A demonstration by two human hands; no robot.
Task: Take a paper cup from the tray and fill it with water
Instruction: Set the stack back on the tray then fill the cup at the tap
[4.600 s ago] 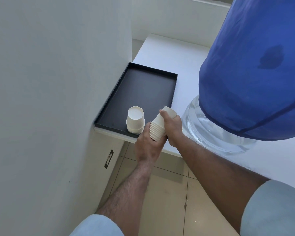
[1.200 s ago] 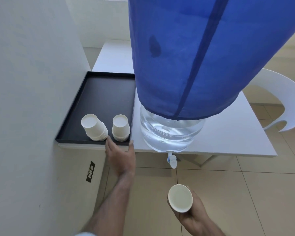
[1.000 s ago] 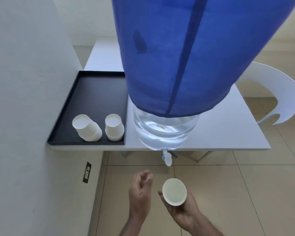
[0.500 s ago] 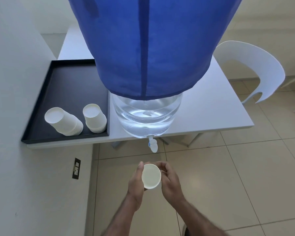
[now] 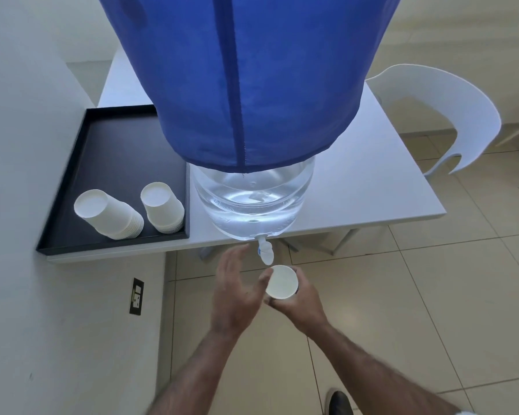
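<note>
Head view, cup: the paper cup (image 5: pixel 281 282) is off the tray and upright, mouth up, just below and a little in front of the tap (image 5: pixel 265 253). It looks empty; no water is running.

Head view, right hand: the right hand (image 5: pixel 294 298) is wrapped around the cup from below and behind, fingers closed on its wall.

Head view, left hand: the left hand (image 5: pixel 234 290) is spread, fingers wide and holding nothing. Its thumb lies against the cup's rim and its fingertips reach up near the tap without touching it.

Head view, water bottle: a big clear bottle (image 5: pixel 252 202) under a blue cloth cover (image 5: pixel 240 76) stands at the table (image 5: pixel 369 187) edge, tap overhanging the tiled floor (image 5: pixel 402 295).

Head view, tray: the black tray (image 5: pixel 114 145) sits at the table's left end by the wall and bears two stacks of upside-down cups (image 5: pixel 162 208).

Risk, aim: the cup's mouth seems not quite under the spout, so opening the tap now would likely send water onto the floor or the hand.

Risk, grip: thin paper will buckle if squeezed as it fills, and water could slop over.

Risk, overfill: a late release at the tap would flood the rim.
</note>
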